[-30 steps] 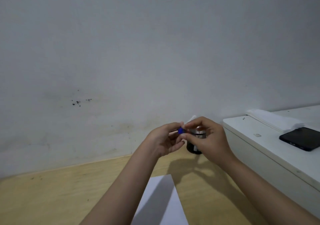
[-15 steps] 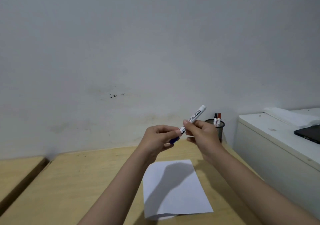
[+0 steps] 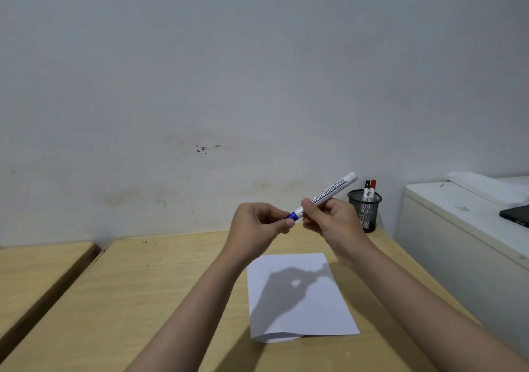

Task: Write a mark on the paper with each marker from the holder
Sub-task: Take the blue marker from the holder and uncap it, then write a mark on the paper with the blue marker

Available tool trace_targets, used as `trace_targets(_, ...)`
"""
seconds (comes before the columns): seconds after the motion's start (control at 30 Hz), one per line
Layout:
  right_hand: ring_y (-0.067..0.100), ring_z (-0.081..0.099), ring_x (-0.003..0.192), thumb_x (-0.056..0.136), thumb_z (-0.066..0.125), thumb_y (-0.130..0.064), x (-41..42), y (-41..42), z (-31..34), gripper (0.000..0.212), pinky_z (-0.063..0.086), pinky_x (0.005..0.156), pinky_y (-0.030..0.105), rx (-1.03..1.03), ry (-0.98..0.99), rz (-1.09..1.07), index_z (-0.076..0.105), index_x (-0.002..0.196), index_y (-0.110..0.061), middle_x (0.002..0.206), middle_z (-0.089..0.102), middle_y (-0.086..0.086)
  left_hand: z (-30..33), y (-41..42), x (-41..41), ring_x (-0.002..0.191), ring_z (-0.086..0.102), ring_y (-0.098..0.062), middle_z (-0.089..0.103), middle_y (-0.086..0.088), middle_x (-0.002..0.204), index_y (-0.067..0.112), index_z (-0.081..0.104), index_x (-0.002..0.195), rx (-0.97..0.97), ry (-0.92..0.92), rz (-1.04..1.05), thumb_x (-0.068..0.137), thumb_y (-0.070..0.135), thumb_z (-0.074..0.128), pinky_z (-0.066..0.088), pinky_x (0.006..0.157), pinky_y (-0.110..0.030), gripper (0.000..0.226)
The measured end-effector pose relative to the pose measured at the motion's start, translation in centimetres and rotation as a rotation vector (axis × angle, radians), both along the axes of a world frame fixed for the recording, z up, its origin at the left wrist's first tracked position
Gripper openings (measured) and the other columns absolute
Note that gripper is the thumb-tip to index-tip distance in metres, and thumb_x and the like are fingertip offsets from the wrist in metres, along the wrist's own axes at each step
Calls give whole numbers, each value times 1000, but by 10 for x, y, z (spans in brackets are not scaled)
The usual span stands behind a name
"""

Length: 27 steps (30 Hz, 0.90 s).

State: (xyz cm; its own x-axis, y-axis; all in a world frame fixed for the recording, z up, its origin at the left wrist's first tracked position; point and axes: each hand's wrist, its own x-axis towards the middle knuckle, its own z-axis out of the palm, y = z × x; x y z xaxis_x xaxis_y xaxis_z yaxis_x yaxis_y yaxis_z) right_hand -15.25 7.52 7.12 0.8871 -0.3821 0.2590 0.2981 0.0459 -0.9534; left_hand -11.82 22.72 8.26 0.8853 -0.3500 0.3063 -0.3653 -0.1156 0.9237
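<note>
I hold a white marker with a blue cap in the air above the table. My right hand grips the white barrel, which slants up to the right. My left hand pinches the blue cap at the lower end. Below the hands a white sheet of paper lies flat on the wooden table, with the hands' shadow on it. A black mesh holder stands at the back right by the wall. A black-capped marker and a red-capped marker stand in it.
A white cabinet rises at the table's right edge, with a dark phone and folded white paper on top. A second wooden surface lies to the left, with a gap between. A grey wall stands close behind.
The view has tilted down and shifted, so the whole paper and the holder now show. Both hands came away from the holder with the marker and hold it above the paper.
</note>
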Motion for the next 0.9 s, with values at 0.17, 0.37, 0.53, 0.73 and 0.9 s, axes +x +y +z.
trace_targets(0.17,9,67,75,88,59,-4,0,-1,-1,10,56,71,19,-33,-85,97,65,87,-12,82,68,7,-3,9,8,64,63,-16,69,-6,64,7,74,75,-55,69,-103,82,2,64,54,69,-29,13)
trace_targets(0.37,10,64,85,91,56,-7,3,-13,-4,17,54,72,24,-63,-89,68,65,96,-20,87,67,-1,-21,20,39,75,63,-17,68,-8,78,10,72,85,-103,234,50,81,4,66,53,78,-29,9)
trace_targets(0.53,11,65,73,88,60,-7,9,-14,-22,16,54,69,27,-145,-44,28,66,96,-20,81,70,0,-48,23,78,70,59,-17,66,-4,75,7,71,82,68,193,215,72,1,73,44,62,-22,12)
trace_targets(0.73,10,65,71,86,63,-6,25,-25,-48,15,52,69,29,-242,-18,34,68,92,-19,75,74,-2,-88,18,124,82,62,-18,68,-3,84,8,72,92,283,211,280,76,-1,65,42,59,-19,20)
trace_targets(0.9,17,62,76,84,67,-8,41,-35,-66,16,50,73,41,-289,19,24,70,85,-23,77,74,-2,-115,13,148,82,62,-20,66,-6,90,9,70,99,373,201,276,73,-3,65,51,75,-28,29)
